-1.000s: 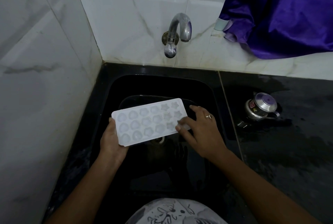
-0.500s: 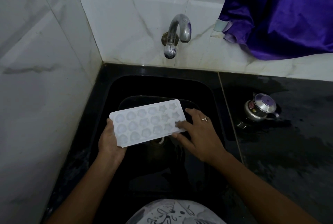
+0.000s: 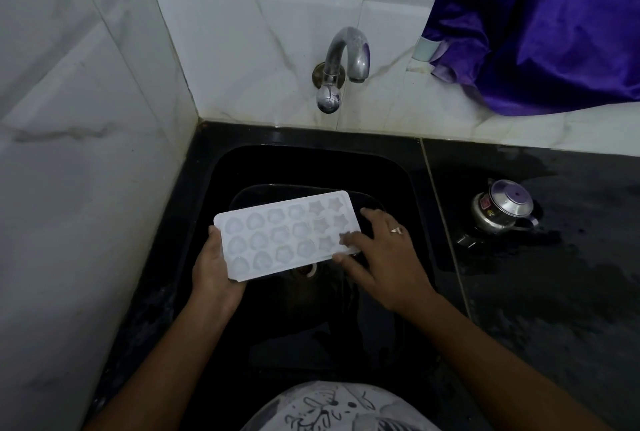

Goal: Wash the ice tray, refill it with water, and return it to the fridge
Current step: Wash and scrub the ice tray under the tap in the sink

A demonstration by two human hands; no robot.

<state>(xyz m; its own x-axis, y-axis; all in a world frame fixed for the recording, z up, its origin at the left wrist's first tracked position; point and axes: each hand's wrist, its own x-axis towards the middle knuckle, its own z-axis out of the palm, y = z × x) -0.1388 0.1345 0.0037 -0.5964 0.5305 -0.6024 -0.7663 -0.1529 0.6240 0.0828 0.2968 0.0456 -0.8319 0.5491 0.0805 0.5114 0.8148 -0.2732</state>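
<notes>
A white ice tray [image 3: 284, 236] with round and star-shaped cells is held level over the black sink [image 3: 412, 181], below the tap [image 3: 341, 67]. No water runs from the tap. My left hand [image 3: 214, 271] grips the tray's left end from underneath, with the thumb on its edge. My right hand [image 3: 384, 257] lies at the tray's right end with its fingers spread and fairly straight. One fingertip touches the star cells near the front right corner, and the thumb sits at the front edge.
A small steel pot [image 3: 502, 209] with a lid stands on the wet black counter [image 3: 554, 292] to the right of the sink. Purple cloth [image 3: 540, 25] hangs over the back wall at upper right. A white tiled wall [image 3: 69, 153] closes off the left side.
The tray has shifted slightly left in my left hand. My right fingers have slid across the star cells toward the tray's front right corner.
</notes>
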